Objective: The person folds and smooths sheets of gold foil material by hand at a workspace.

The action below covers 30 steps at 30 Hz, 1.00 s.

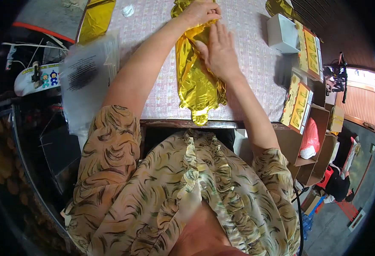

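Note:
A flat gold foil balloon (198,87) lies lengthwise on the checked tablecloth, with its tabbed end near the table's front edge. At its far part, my left hand (198,13) is closed, its fingers curled and pinched on the foil. My right hand (219,51) lies flat on the balloon's right side, just nearer to me, fingers stretched out and slightly blurred. Creases run through the foil beside my right thumb. Part of the balloon is hidden beneath both hands.
Clear plastic bags with black print (83,72) hang over the table's left edge. More gold foil (97,19) lies at the far left. A white box (282,34) and printed cartons (297,104) line the right side. An open cardboard box (319,123) stands beyond.

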### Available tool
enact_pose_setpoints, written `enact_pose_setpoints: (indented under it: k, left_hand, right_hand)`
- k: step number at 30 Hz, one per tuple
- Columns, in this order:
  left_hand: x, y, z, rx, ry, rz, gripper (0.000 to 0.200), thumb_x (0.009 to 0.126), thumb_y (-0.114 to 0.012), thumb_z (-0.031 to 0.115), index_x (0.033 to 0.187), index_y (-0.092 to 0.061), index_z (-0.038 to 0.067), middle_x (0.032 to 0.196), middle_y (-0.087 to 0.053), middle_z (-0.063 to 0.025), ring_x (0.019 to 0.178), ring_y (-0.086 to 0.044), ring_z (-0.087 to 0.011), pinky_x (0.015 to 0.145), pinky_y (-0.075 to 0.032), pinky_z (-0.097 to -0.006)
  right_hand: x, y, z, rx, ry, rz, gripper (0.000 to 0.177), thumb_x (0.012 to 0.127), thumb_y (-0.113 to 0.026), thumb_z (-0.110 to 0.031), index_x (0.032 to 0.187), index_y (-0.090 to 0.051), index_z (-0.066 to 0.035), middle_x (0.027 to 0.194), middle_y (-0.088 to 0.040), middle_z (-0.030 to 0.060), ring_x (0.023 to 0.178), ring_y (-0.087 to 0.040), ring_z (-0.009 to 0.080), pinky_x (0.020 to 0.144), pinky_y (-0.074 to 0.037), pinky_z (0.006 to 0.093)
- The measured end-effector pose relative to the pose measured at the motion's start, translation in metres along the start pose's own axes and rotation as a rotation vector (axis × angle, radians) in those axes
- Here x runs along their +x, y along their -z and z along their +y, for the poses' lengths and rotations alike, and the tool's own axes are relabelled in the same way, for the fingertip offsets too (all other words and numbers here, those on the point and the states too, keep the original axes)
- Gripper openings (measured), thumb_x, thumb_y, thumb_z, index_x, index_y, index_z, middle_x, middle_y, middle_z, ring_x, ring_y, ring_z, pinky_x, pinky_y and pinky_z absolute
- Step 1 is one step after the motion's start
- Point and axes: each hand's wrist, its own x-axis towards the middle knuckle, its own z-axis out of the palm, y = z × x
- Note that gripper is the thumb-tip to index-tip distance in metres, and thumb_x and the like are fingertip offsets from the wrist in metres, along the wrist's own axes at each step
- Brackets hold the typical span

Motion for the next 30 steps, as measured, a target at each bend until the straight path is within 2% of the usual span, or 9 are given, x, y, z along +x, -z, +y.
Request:
enact_pose_setpoints:
  k: [2,4,11,14,18,23,27,29,30]
  left_hand:
    - [0.000,0.001,-0.002,0.029,-0.018,0.011,0.019,0.088,-0.076,0.023,0.097,-0.071,0.007,0.092,-0.066,-0.0143,0.087,-0.068,-0.0282,0.079,-0.054,-0.0398]
    - [-0.003,0.006,0.007,0.141,-0.135,0.065,0.021,0.089,-0.077,0.025,0.102,-0.072,0.009,0.094,-0.069,-0.0072,0.087,-0.069,-0.0214,0.080,-0.055,-0.0352]
    - [0.002,0.005,0.002,0.018,-0.062,0.004,0.018,0.086,-0.079,0.026,0.094,-0.073,0.012,0.092,-0.066,-0.0094,0.088,-0.068,-0.0256,0.082,-0.055,-0.0374]
    - [0.000,0.007,0.003,0.042,-0.081,0.007,0.019,0.088,-0.078,0.028,0.097,-0.072,0.011,0.093,-0.066,-0.0076,0.087,-0.068,-0.0230,0.080,-0.055,-0.0361]
    - [-0.004,0.003,0.002,0.077,-0.119,0.054,0.019,0.091,-0.076,0.028,0.099,-0.071,0.011,0.093,-0.064,-0.0060,0.086,-0.068,-0.0208,0.078,-0.055,-0.0358]
    - [-0.003,0.001,0.000,0.081,-0.108,0.027,0.020,0.092,-0.073,0.032,0.098,-0.072,0.013,0.092,-0.066,-0.0065,0.092,-0.067,-0.0246,0.084,-0.055,-0.0378]
    - [-0.004,0.002,0.006,0.140,-0.170,0.018,0.021,0.094,-0.071,0.033,0.101,-0.069,0.013,0.095,-0.064,-0.0064,0.087,-0.068,-0.0227,0.081,-0.055,-0.0371]
    - [-0.011,0.010,0.049,0.560,-0.023,0.098,0.017,0.089,-0.074,0.023,0.097,-0.069,0.008,0.093,-0.065,-0.0153,0.089,-0.066,-0.0316,0.080,-0.054,-0.0417]
    - [-0.009,0.004,0.033,0.556,-0.017,0.091,0.017,0.089,-0.074,0.023,0.097,-0.069,0.008,0.093,-0.065,-0.0153,0.089,-0.066,-0.0316,0.080,-0.054,-0.0417]
  right_hand:
    - [-0.003,-0.008,-0.013,0.154,-0.081,-0.124,0.084,0.104,-0.048,-0.053,0.157,-0.026,0.009,0.163,-0.027,0.0310,0.154,-0.023,0.0444,0.127,-0.016,0.0528]
    - [-0.006,-0.003,-0.021,0.094,-0.050,-0.139,0.084,0.104,-0.047,-0.053,0.157,-0.026,0.009,0.162,-0.028,0.0307,0.153,-0.024,0.0439,0.126,-0.018,0.0532]
    - [-0.021,0.022,-0.037,0.181,0.124,-0.234,0.079,0.104,-0.049,-0.052,0.158,-0.030,0.004,0.164,-0.031,0.0236,0.153,-0.028,0.0390,0.125,-0.022,0.0526]
    - [-0.022,0.029,-0.040,0.170,0.183,-0.304,0.075,0.104,-0.049,-0.050,0.160,-0.031,-0.003,0.166,-0.032,0.0151,0.153,-0.028,0.0360,0.126,-0.022,0.0508]
    - [-0.024,0.032,-0.037,0.166,0.245,-0.336,0.073,0.105,-0.049,-0.048,0.161,-0.030,-0.005,0.167,-0.031,0.0140,0.154,-0.027,0.0341,0.126,-0.020,0.0498]
    - [-0.037,0.047,-0.037,0.289,0.398,-0.488,0.071,0.104,-0.050,-0.045,0.163,-0.028,-0.012,0.168,-0.029,0.0088,0.155,-0.025,0.0300,0.128,-0.018,0.0483]
    - [-0.043,0.064,-0.028,0.505,0.494,-0.603,0.066,0.104,-0.049,-0.047,0.160,-0.037,-0.015,0.166,-0.036,0.0055,0.154,-0.030,0.0295,0.129,-0.017,0.0484]
    - [-0.022,0.063,-0.020,0.631,0.508,-0.617,0.062,0.105,-0.048,-0.048,0.158,-0.042,-0.015,0.163,-0.042,0.0057,0.153,-0.033,0.0291,0.129,-0.017,0.0502]
    - [-0.006,0.063,-0.015,0.584,0.506,-0.556,0.062,0.105,-0.048,-0.047,0.157,-0.042,-0.015,0.162,-0.043,0.0062,0.153,-0.033,0.0293,0.128,-0.017,0.0512]
